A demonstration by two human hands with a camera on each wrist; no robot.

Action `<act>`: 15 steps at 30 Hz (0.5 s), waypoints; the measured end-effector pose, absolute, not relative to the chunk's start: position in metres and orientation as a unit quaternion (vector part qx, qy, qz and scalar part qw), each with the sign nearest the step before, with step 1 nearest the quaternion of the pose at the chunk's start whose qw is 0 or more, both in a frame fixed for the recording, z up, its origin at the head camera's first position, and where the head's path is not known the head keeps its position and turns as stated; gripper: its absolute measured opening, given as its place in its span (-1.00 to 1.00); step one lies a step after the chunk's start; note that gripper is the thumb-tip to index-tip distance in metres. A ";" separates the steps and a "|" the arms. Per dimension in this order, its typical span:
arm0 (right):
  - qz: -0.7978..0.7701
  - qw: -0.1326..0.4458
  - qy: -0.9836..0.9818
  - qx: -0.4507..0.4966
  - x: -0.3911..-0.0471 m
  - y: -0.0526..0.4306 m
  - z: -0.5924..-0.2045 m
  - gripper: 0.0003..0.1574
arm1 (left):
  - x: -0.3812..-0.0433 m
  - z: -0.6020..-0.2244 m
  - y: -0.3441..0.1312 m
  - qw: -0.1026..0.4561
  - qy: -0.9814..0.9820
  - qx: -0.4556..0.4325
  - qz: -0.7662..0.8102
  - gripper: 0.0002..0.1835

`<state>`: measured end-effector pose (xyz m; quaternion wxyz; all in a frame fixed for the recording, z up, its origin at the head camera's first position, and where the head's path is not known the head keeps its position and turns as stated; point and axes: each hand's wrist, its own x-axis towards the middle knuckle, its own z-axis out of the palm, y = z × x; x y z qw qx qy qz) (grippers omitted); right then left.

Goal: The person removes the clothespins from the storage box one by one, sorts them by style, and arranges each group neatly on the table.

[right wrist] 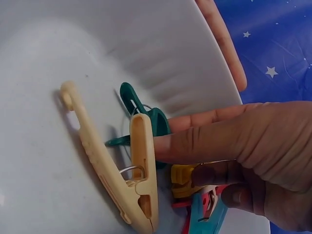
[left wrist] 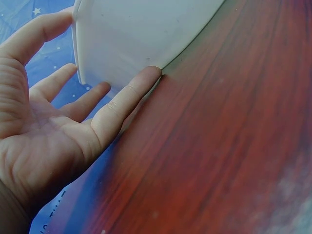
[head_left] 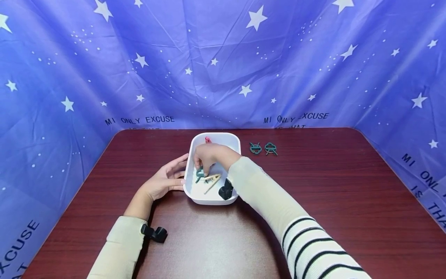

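Note:
My right hand (head_left: 213,155) reaches down into a white plastic basin (head_left: 212,202). Its thumb and forefinger pinch a green plant clip (right wrist: 128,97) inside, as the right wrist view shows. A beige clothespin (right wrist: 100,161) lies beside that clip, partly in front of it. Under the curled fingers are a yellow clip (right wrist: 181,176) and a light blue clothespin (right wrist: 214,222), both partly hidden. A red clip (head_left: 208,140) shows at the basin's far end. My left hand (head_left: 163,180), fingers extended, touches the basin's left outer wall.
Two green plant clips (head_left: 255,148) lie on the dark red wooden table (head_left: 331,186) to the right of the basin. A blue curtain (head_left: 223,89) with white stars stands behind and at both sides. A black wrist camera (head_left: 225,190) overlaps the basin's near right corner.

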<state>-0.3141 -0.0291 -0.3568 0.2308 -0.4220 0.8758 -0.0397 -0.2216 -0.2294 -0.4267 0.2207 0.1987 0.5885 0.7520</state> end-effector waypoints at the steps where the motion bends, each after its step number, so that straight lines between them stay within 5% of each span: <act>1: -0.044 0.233 0.876 -0.421 -0.314 -0.029 -0.357 -0.69 | -0.221 -0.426 -0.229 0.222 0.588 0.197 0.753 -0.01; 15: -0.153 0.284 0.863 -0.388 -0.319 -0.017 -0.356 -0.78 | -0.221 -0.427 -0.230 0.221 0.590 0.201 0.750 -0.02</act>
